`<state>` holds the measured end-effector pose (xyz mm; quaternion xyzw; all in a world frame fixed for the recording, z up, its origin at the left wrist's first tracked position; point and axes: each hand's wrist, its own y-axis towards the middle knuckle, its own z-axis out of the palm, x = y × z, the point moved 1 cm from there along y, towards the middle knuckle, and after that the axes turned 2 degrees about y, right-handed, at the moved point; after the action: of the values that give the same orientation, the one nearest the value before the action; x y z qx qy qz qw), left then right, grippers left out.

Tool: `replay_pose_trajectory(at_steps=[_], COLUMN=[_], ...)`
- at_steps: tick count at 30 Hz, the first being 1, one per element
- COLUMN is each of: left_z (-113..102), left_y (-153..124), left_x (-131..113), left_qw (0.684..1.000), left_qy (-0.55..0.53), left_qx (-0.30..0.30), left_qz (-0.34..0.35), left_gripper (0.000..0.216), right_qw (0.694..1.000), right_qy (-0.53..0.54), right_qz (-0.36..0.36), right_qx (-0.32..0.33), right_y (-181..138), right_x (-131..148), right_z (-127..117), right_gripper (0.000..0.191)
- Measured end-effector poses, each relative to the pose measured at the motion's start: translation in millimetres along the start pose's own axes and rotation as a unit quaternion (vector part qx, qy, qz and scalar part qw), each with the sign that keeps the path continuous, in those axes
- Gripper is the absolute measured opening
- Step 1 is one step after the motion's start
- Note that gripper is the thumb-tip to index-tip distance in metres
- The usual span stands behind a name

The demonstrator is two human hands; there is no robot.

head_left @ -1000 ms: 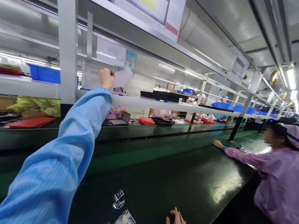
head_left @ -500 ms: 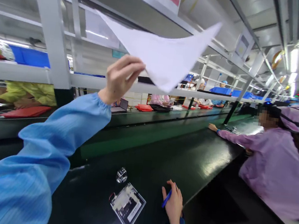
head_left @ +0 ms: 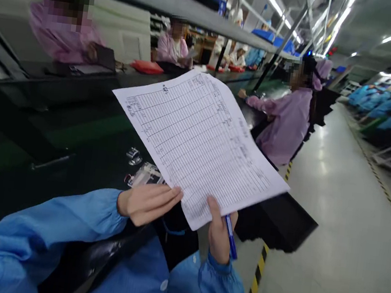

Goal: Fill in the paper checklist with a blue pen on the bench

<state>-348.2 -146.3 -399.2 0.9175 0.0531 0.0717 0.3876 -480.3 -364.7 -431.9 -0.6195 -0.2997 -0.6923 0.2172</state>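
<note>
A white paper sheet [head_left: 200, 137] printed with a ruled table is held up in front of me, over the dark workbench [head_left: 74, 150]. My left hand [head_left: 147, 202] pinches its near left edge. My right hand [head_left: 218, 232] grips the near corner with the thumb on top, and also holds a blue pen [head_left: 231, 236]. Behind the sheet, on the bench, lie a white framed part [head_left: 145, 176] and a small shiny metal piece [head_left: 133, 155], both partly hidden by the paper.
A person in a pink coat [head_left: 286, 119] sits at the bench to the right. Other people in pink [head_left: 174, 46] work across the line, near a red tray [head_left: 147, 66]. An aisle floor [head_left: 332, 220] with yellow-black edge tape [head_left: 256, 277] runs along the right.
My left hand brought the sheet down from the overhead shelf to chest height. My right hand left the bench and took hold of the sheet. The view swung right and down.
</note>
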Motion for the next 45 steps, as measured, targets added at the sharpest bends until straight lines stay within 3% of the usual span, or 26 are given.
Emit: replay_pose_trajectory(at_steps=[1, 5, 7, 11, 14, 18, 22, 25, 30, 36, 39, 42, 43, 45], left_z=[7, 29, 42, 67, 71, 53, 27, 20, 47, 78, 80, 85, 88, 91], left_y=[-7, -15, -12, -7, -4, -7, -16, -17, -2, 15, 20, 25, 27, 31], left_x=[-2, 7, 20, 45, 55, 59, 60, 60, 59, 57, 59, 60, 60, 58], left_qw=[0.999, 0.997, 0.991, 0.954, 0.933, 0.928, 0.915, 0.903, 0.921, 0.897, 0.897, 0.901, 0.901, 0.896], left_qy=[-0.019, -0.029, -0.023, -0.013, -0.011, -0.039, -0.061, -0.061, -0.033, -0.052, -0.041, -0.024, -0.018, -0.016], left_qx=[0.021, 0.059, 0.12, 0.27, 0.324, 0.332, 0.359, 0.377, 0.357, 0.42, 0.423, 0.419, 0.421, 0.429], left_qz=[-0.014, -0.037, -0.056, -0.127, -0.158, -0.167, -0.175, -0.198, -0.153, -0.124, -0.124, -0.11, -0.108, -0.116], left_gripper=[0.05, 0.028, 0.034, 0.067, 0.044, 0.022, 0.025, 0.028, 0.064, 0.072, 0.069, 0.062, 0.06, 0.059], right_qw=[0.999, 0.996, 0.996, 0.995, 0.989, 0.976, 0.957, 0.938, 0.92, 0.908, 0.902, 0.885, 0.877, 0.849], right_qy=[-0.017, -0.032, -0.04, -0.087, -0.129, -0.176, -0.206, -0.241, -0.291, -0.317, -0.369, -0.405, -0.413, -0.418], right_qz=[-0.019, -0.083, -0.074, -0.056, -0.051, -0.053, -0.075, -0.096, -0.123, -0.126, -0.167, -0.221, -0.234, -0.266], right_qx=[-0.023, -0.002, 0.002, 0.016, 0.043, 0.118, 0.191, 0.228, 0.233, 0.241, 0.148, 0.06, 0.076, 0.182], right_y=[-2, 21, 37, 66, 89, 131, 174, 196, 208, 210, 214, 213, 210, 199], right_x=[4, 0, -12, -36, -42, -45, -52, -58, -60, -59, -45, -21, -15, -9], right_z=[1, -1, -10, -22, -20, -2, 27, 48, 66, 61, 63, 83, 96, 129], right_gripper=[0.054, 0.049, 0.05, 0.047, 0.044, 0.041, 0.041, 0.043, 0.043, 0.043, 0.041, 0.037, 0.035, 0.028])
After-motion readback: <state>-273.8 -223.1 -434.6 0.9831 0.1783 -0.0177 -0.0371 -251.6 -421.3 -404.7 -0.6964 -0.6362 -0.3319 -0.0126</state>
